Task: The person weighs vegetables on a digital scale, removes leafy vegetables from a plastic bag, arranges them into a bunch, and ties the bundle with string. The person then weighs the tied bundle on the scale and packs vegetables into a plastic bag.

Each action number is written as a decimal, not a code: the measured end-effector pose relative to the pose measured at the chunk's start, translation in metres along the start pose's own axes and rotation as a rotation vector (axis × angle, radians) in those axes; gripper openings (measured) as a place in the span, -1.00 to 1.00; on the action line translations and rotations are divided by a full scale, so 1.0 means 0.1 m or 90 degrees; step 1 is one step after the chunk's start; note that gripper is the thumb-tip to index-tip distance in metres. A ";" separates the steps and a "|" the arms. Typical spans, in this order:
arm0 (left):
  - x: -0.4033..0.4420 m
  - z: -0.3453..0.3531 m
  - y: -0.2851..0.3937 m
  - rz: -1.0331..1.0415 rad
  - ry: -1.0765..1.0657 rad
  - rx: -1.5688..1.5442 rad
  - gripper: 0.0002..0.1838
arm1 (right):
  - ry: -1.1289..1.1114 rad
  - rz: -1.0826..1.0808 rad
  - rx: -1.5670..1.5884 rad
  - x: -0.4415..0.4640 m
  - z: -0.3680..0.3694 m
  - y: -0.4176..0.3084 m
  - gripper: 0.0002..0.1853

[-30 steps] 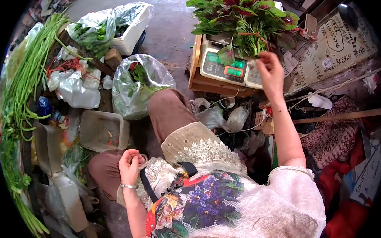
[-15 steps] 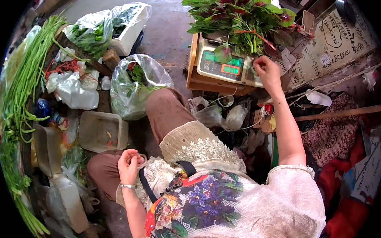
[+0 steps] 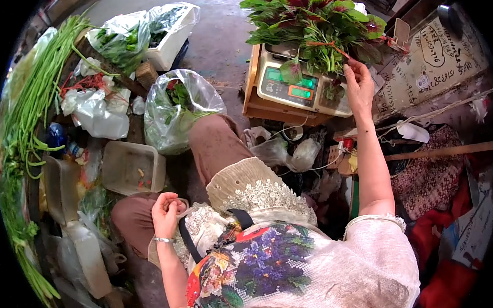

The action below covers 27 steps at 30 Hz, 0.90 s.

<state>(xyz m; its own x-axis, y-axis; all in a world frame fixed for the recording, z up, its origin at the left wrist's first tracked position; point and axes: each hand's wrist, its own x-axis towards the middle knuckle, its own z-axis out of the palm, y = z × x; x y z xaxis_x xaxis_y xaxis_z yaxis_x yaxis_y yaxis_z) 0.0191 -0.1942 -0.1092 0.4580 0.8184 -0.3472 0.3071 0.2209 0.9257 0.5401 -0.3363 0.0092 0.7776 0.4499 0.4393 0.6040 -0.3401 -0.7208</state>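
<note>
A large bunch of red-and-green amaranth leaves (image 3: 312,13) lies on a digital scale (image 3: 287,83) with lit green displays. A red tie (image 3: 330,44) is wound round its stems. At the tie's loose end, by the stems, my right hand (image 3: 360,91) has its fingertips pinched together; they appear to grip the tie. Some loose leaves (image 3: 333,91) lie at the scale's right side, just left of that hand. My left hand (image 3: 166,214), with a bracelet at its wrist, rests by my knee. Its fingers are loosely curled, and nothing shows in them.
A clear bag of greens (image 3: 181,110) stands by my knee, with a plastic tub (image 3: 132,167) nearby. Long green stalks (image 3: 40,102) line the left side. Behind are a white foam box (image 3: 178,33) and a bagged vegetable. A wooden bar (image 3: 439,151) juts in from the right.
My right hand has moved up from the scale's right side to the red tie on the amaranth bunch. My left hand stays in place. The view has shifted slightly.
</note>
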 end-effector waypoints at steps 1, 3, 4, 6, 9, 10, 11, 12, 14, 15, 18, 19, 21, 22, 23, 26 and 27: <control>0.00 0.00 0.00 -0.001 0.002 0.000 -0.85 | -0.003 0.035 -0.021 0.04 0.01 0.02 -0.52; 0.00 0.00 0.00 0.003 -0.002 -0.007 -0.85 | -0.076 0.100 0.010 0.16 -0.02 0.07 -0.16; 0.00 0.00 0.00 0.000 0.000 -0.007 -0.85 | -0.080 0.101 0.009 0.20 0.01 0.07 -0.16; 0.01 0.00 0.00 0.007 -0.001 0.004 -0.86 | -0.054 0.174 0.084 0.29 0.09 0.08 0.05; 0.00 0.01 0.02 0.002 0.002 0.001 -0.86 | -0.072 0.223 0.037 0.50 0.13 0.21 0.26; 0.00 0.01 0.01 0.004 0.002 -0.003 -0.86 | -0.078 0.251 0.027 0.55 0.15 0.21 0.31; 0.00 0.00 -0.01 0.003 0.002 0.000 -0.86 | -0.111 0.280 0.038 0.65 0.16 0.24 0.36; 0.00 0.00 -0.01 0.002 0.005 -0.001 -0.86 | -0.113 0.279 0.039 0.72 0.20 0.28 0.36; -0.01 0.01 0.00 0.005 0.000 -0.008 -0.86 | -0.116 0.275 0.036 0.76 0.25 0.27 0.42; 0.00 0.00 0.00 0.003 0.001 -0.008 -0.86 | -0.127 0.295 0.052 0.73 0.25 0.13 0.47; 0.00 0.00 -0.01 -0.010 -0.006 -0.023 -0.85 | -0.137 0.263 0.116 0.83 0.40 0.16 0.42; 0.00 0.00 0.00 -0.010 -0.007 -0.022 -0.85 | -0.141 0.252 0.137 0.85 0.44 0.16 0.40; 0.01 0.00 0.00 -0.011 -0.009 -0.023 -0.85 | -0.137 0.319 -0.005 0.78 0.52 -0.12 0.39; 0.01 0.00 0.00 -0.010 -0.010 -0.023 -0.85 | -0.139 0.317 -0.006 0.81 0.53 -0.07 0.39; 0.01 0.00 0.00 -0.008 -0.010 -0.022 -0.85 | -0.161 0.276 0.003 0.85 0.55 0.04 0.37; 0.03 -0.01 -0.04 -0.010 -0.010 -0.017 -0.84 | -0.170 0.227 0.022 0.89 0.59 0.24 0.24; 0.03 -0.01 -0.06 -0.016 -0.010 -0.021 -0.84 | -0.152 0.207 0.044 0.91 0.60 0.40 0.19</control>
<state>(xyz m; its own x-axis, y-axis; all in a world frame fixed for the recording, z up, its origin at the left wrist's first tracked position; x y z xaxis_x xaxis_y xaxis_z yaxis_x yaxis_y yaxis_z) 0.0181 -0.1929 -0.1154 0.4636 0.8041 -0.3721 0.2914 0.2582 0.9211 0.6250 -0.2597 -0.0117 0.8587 0.5100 0.0507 0.3133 -0.4440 -0.8394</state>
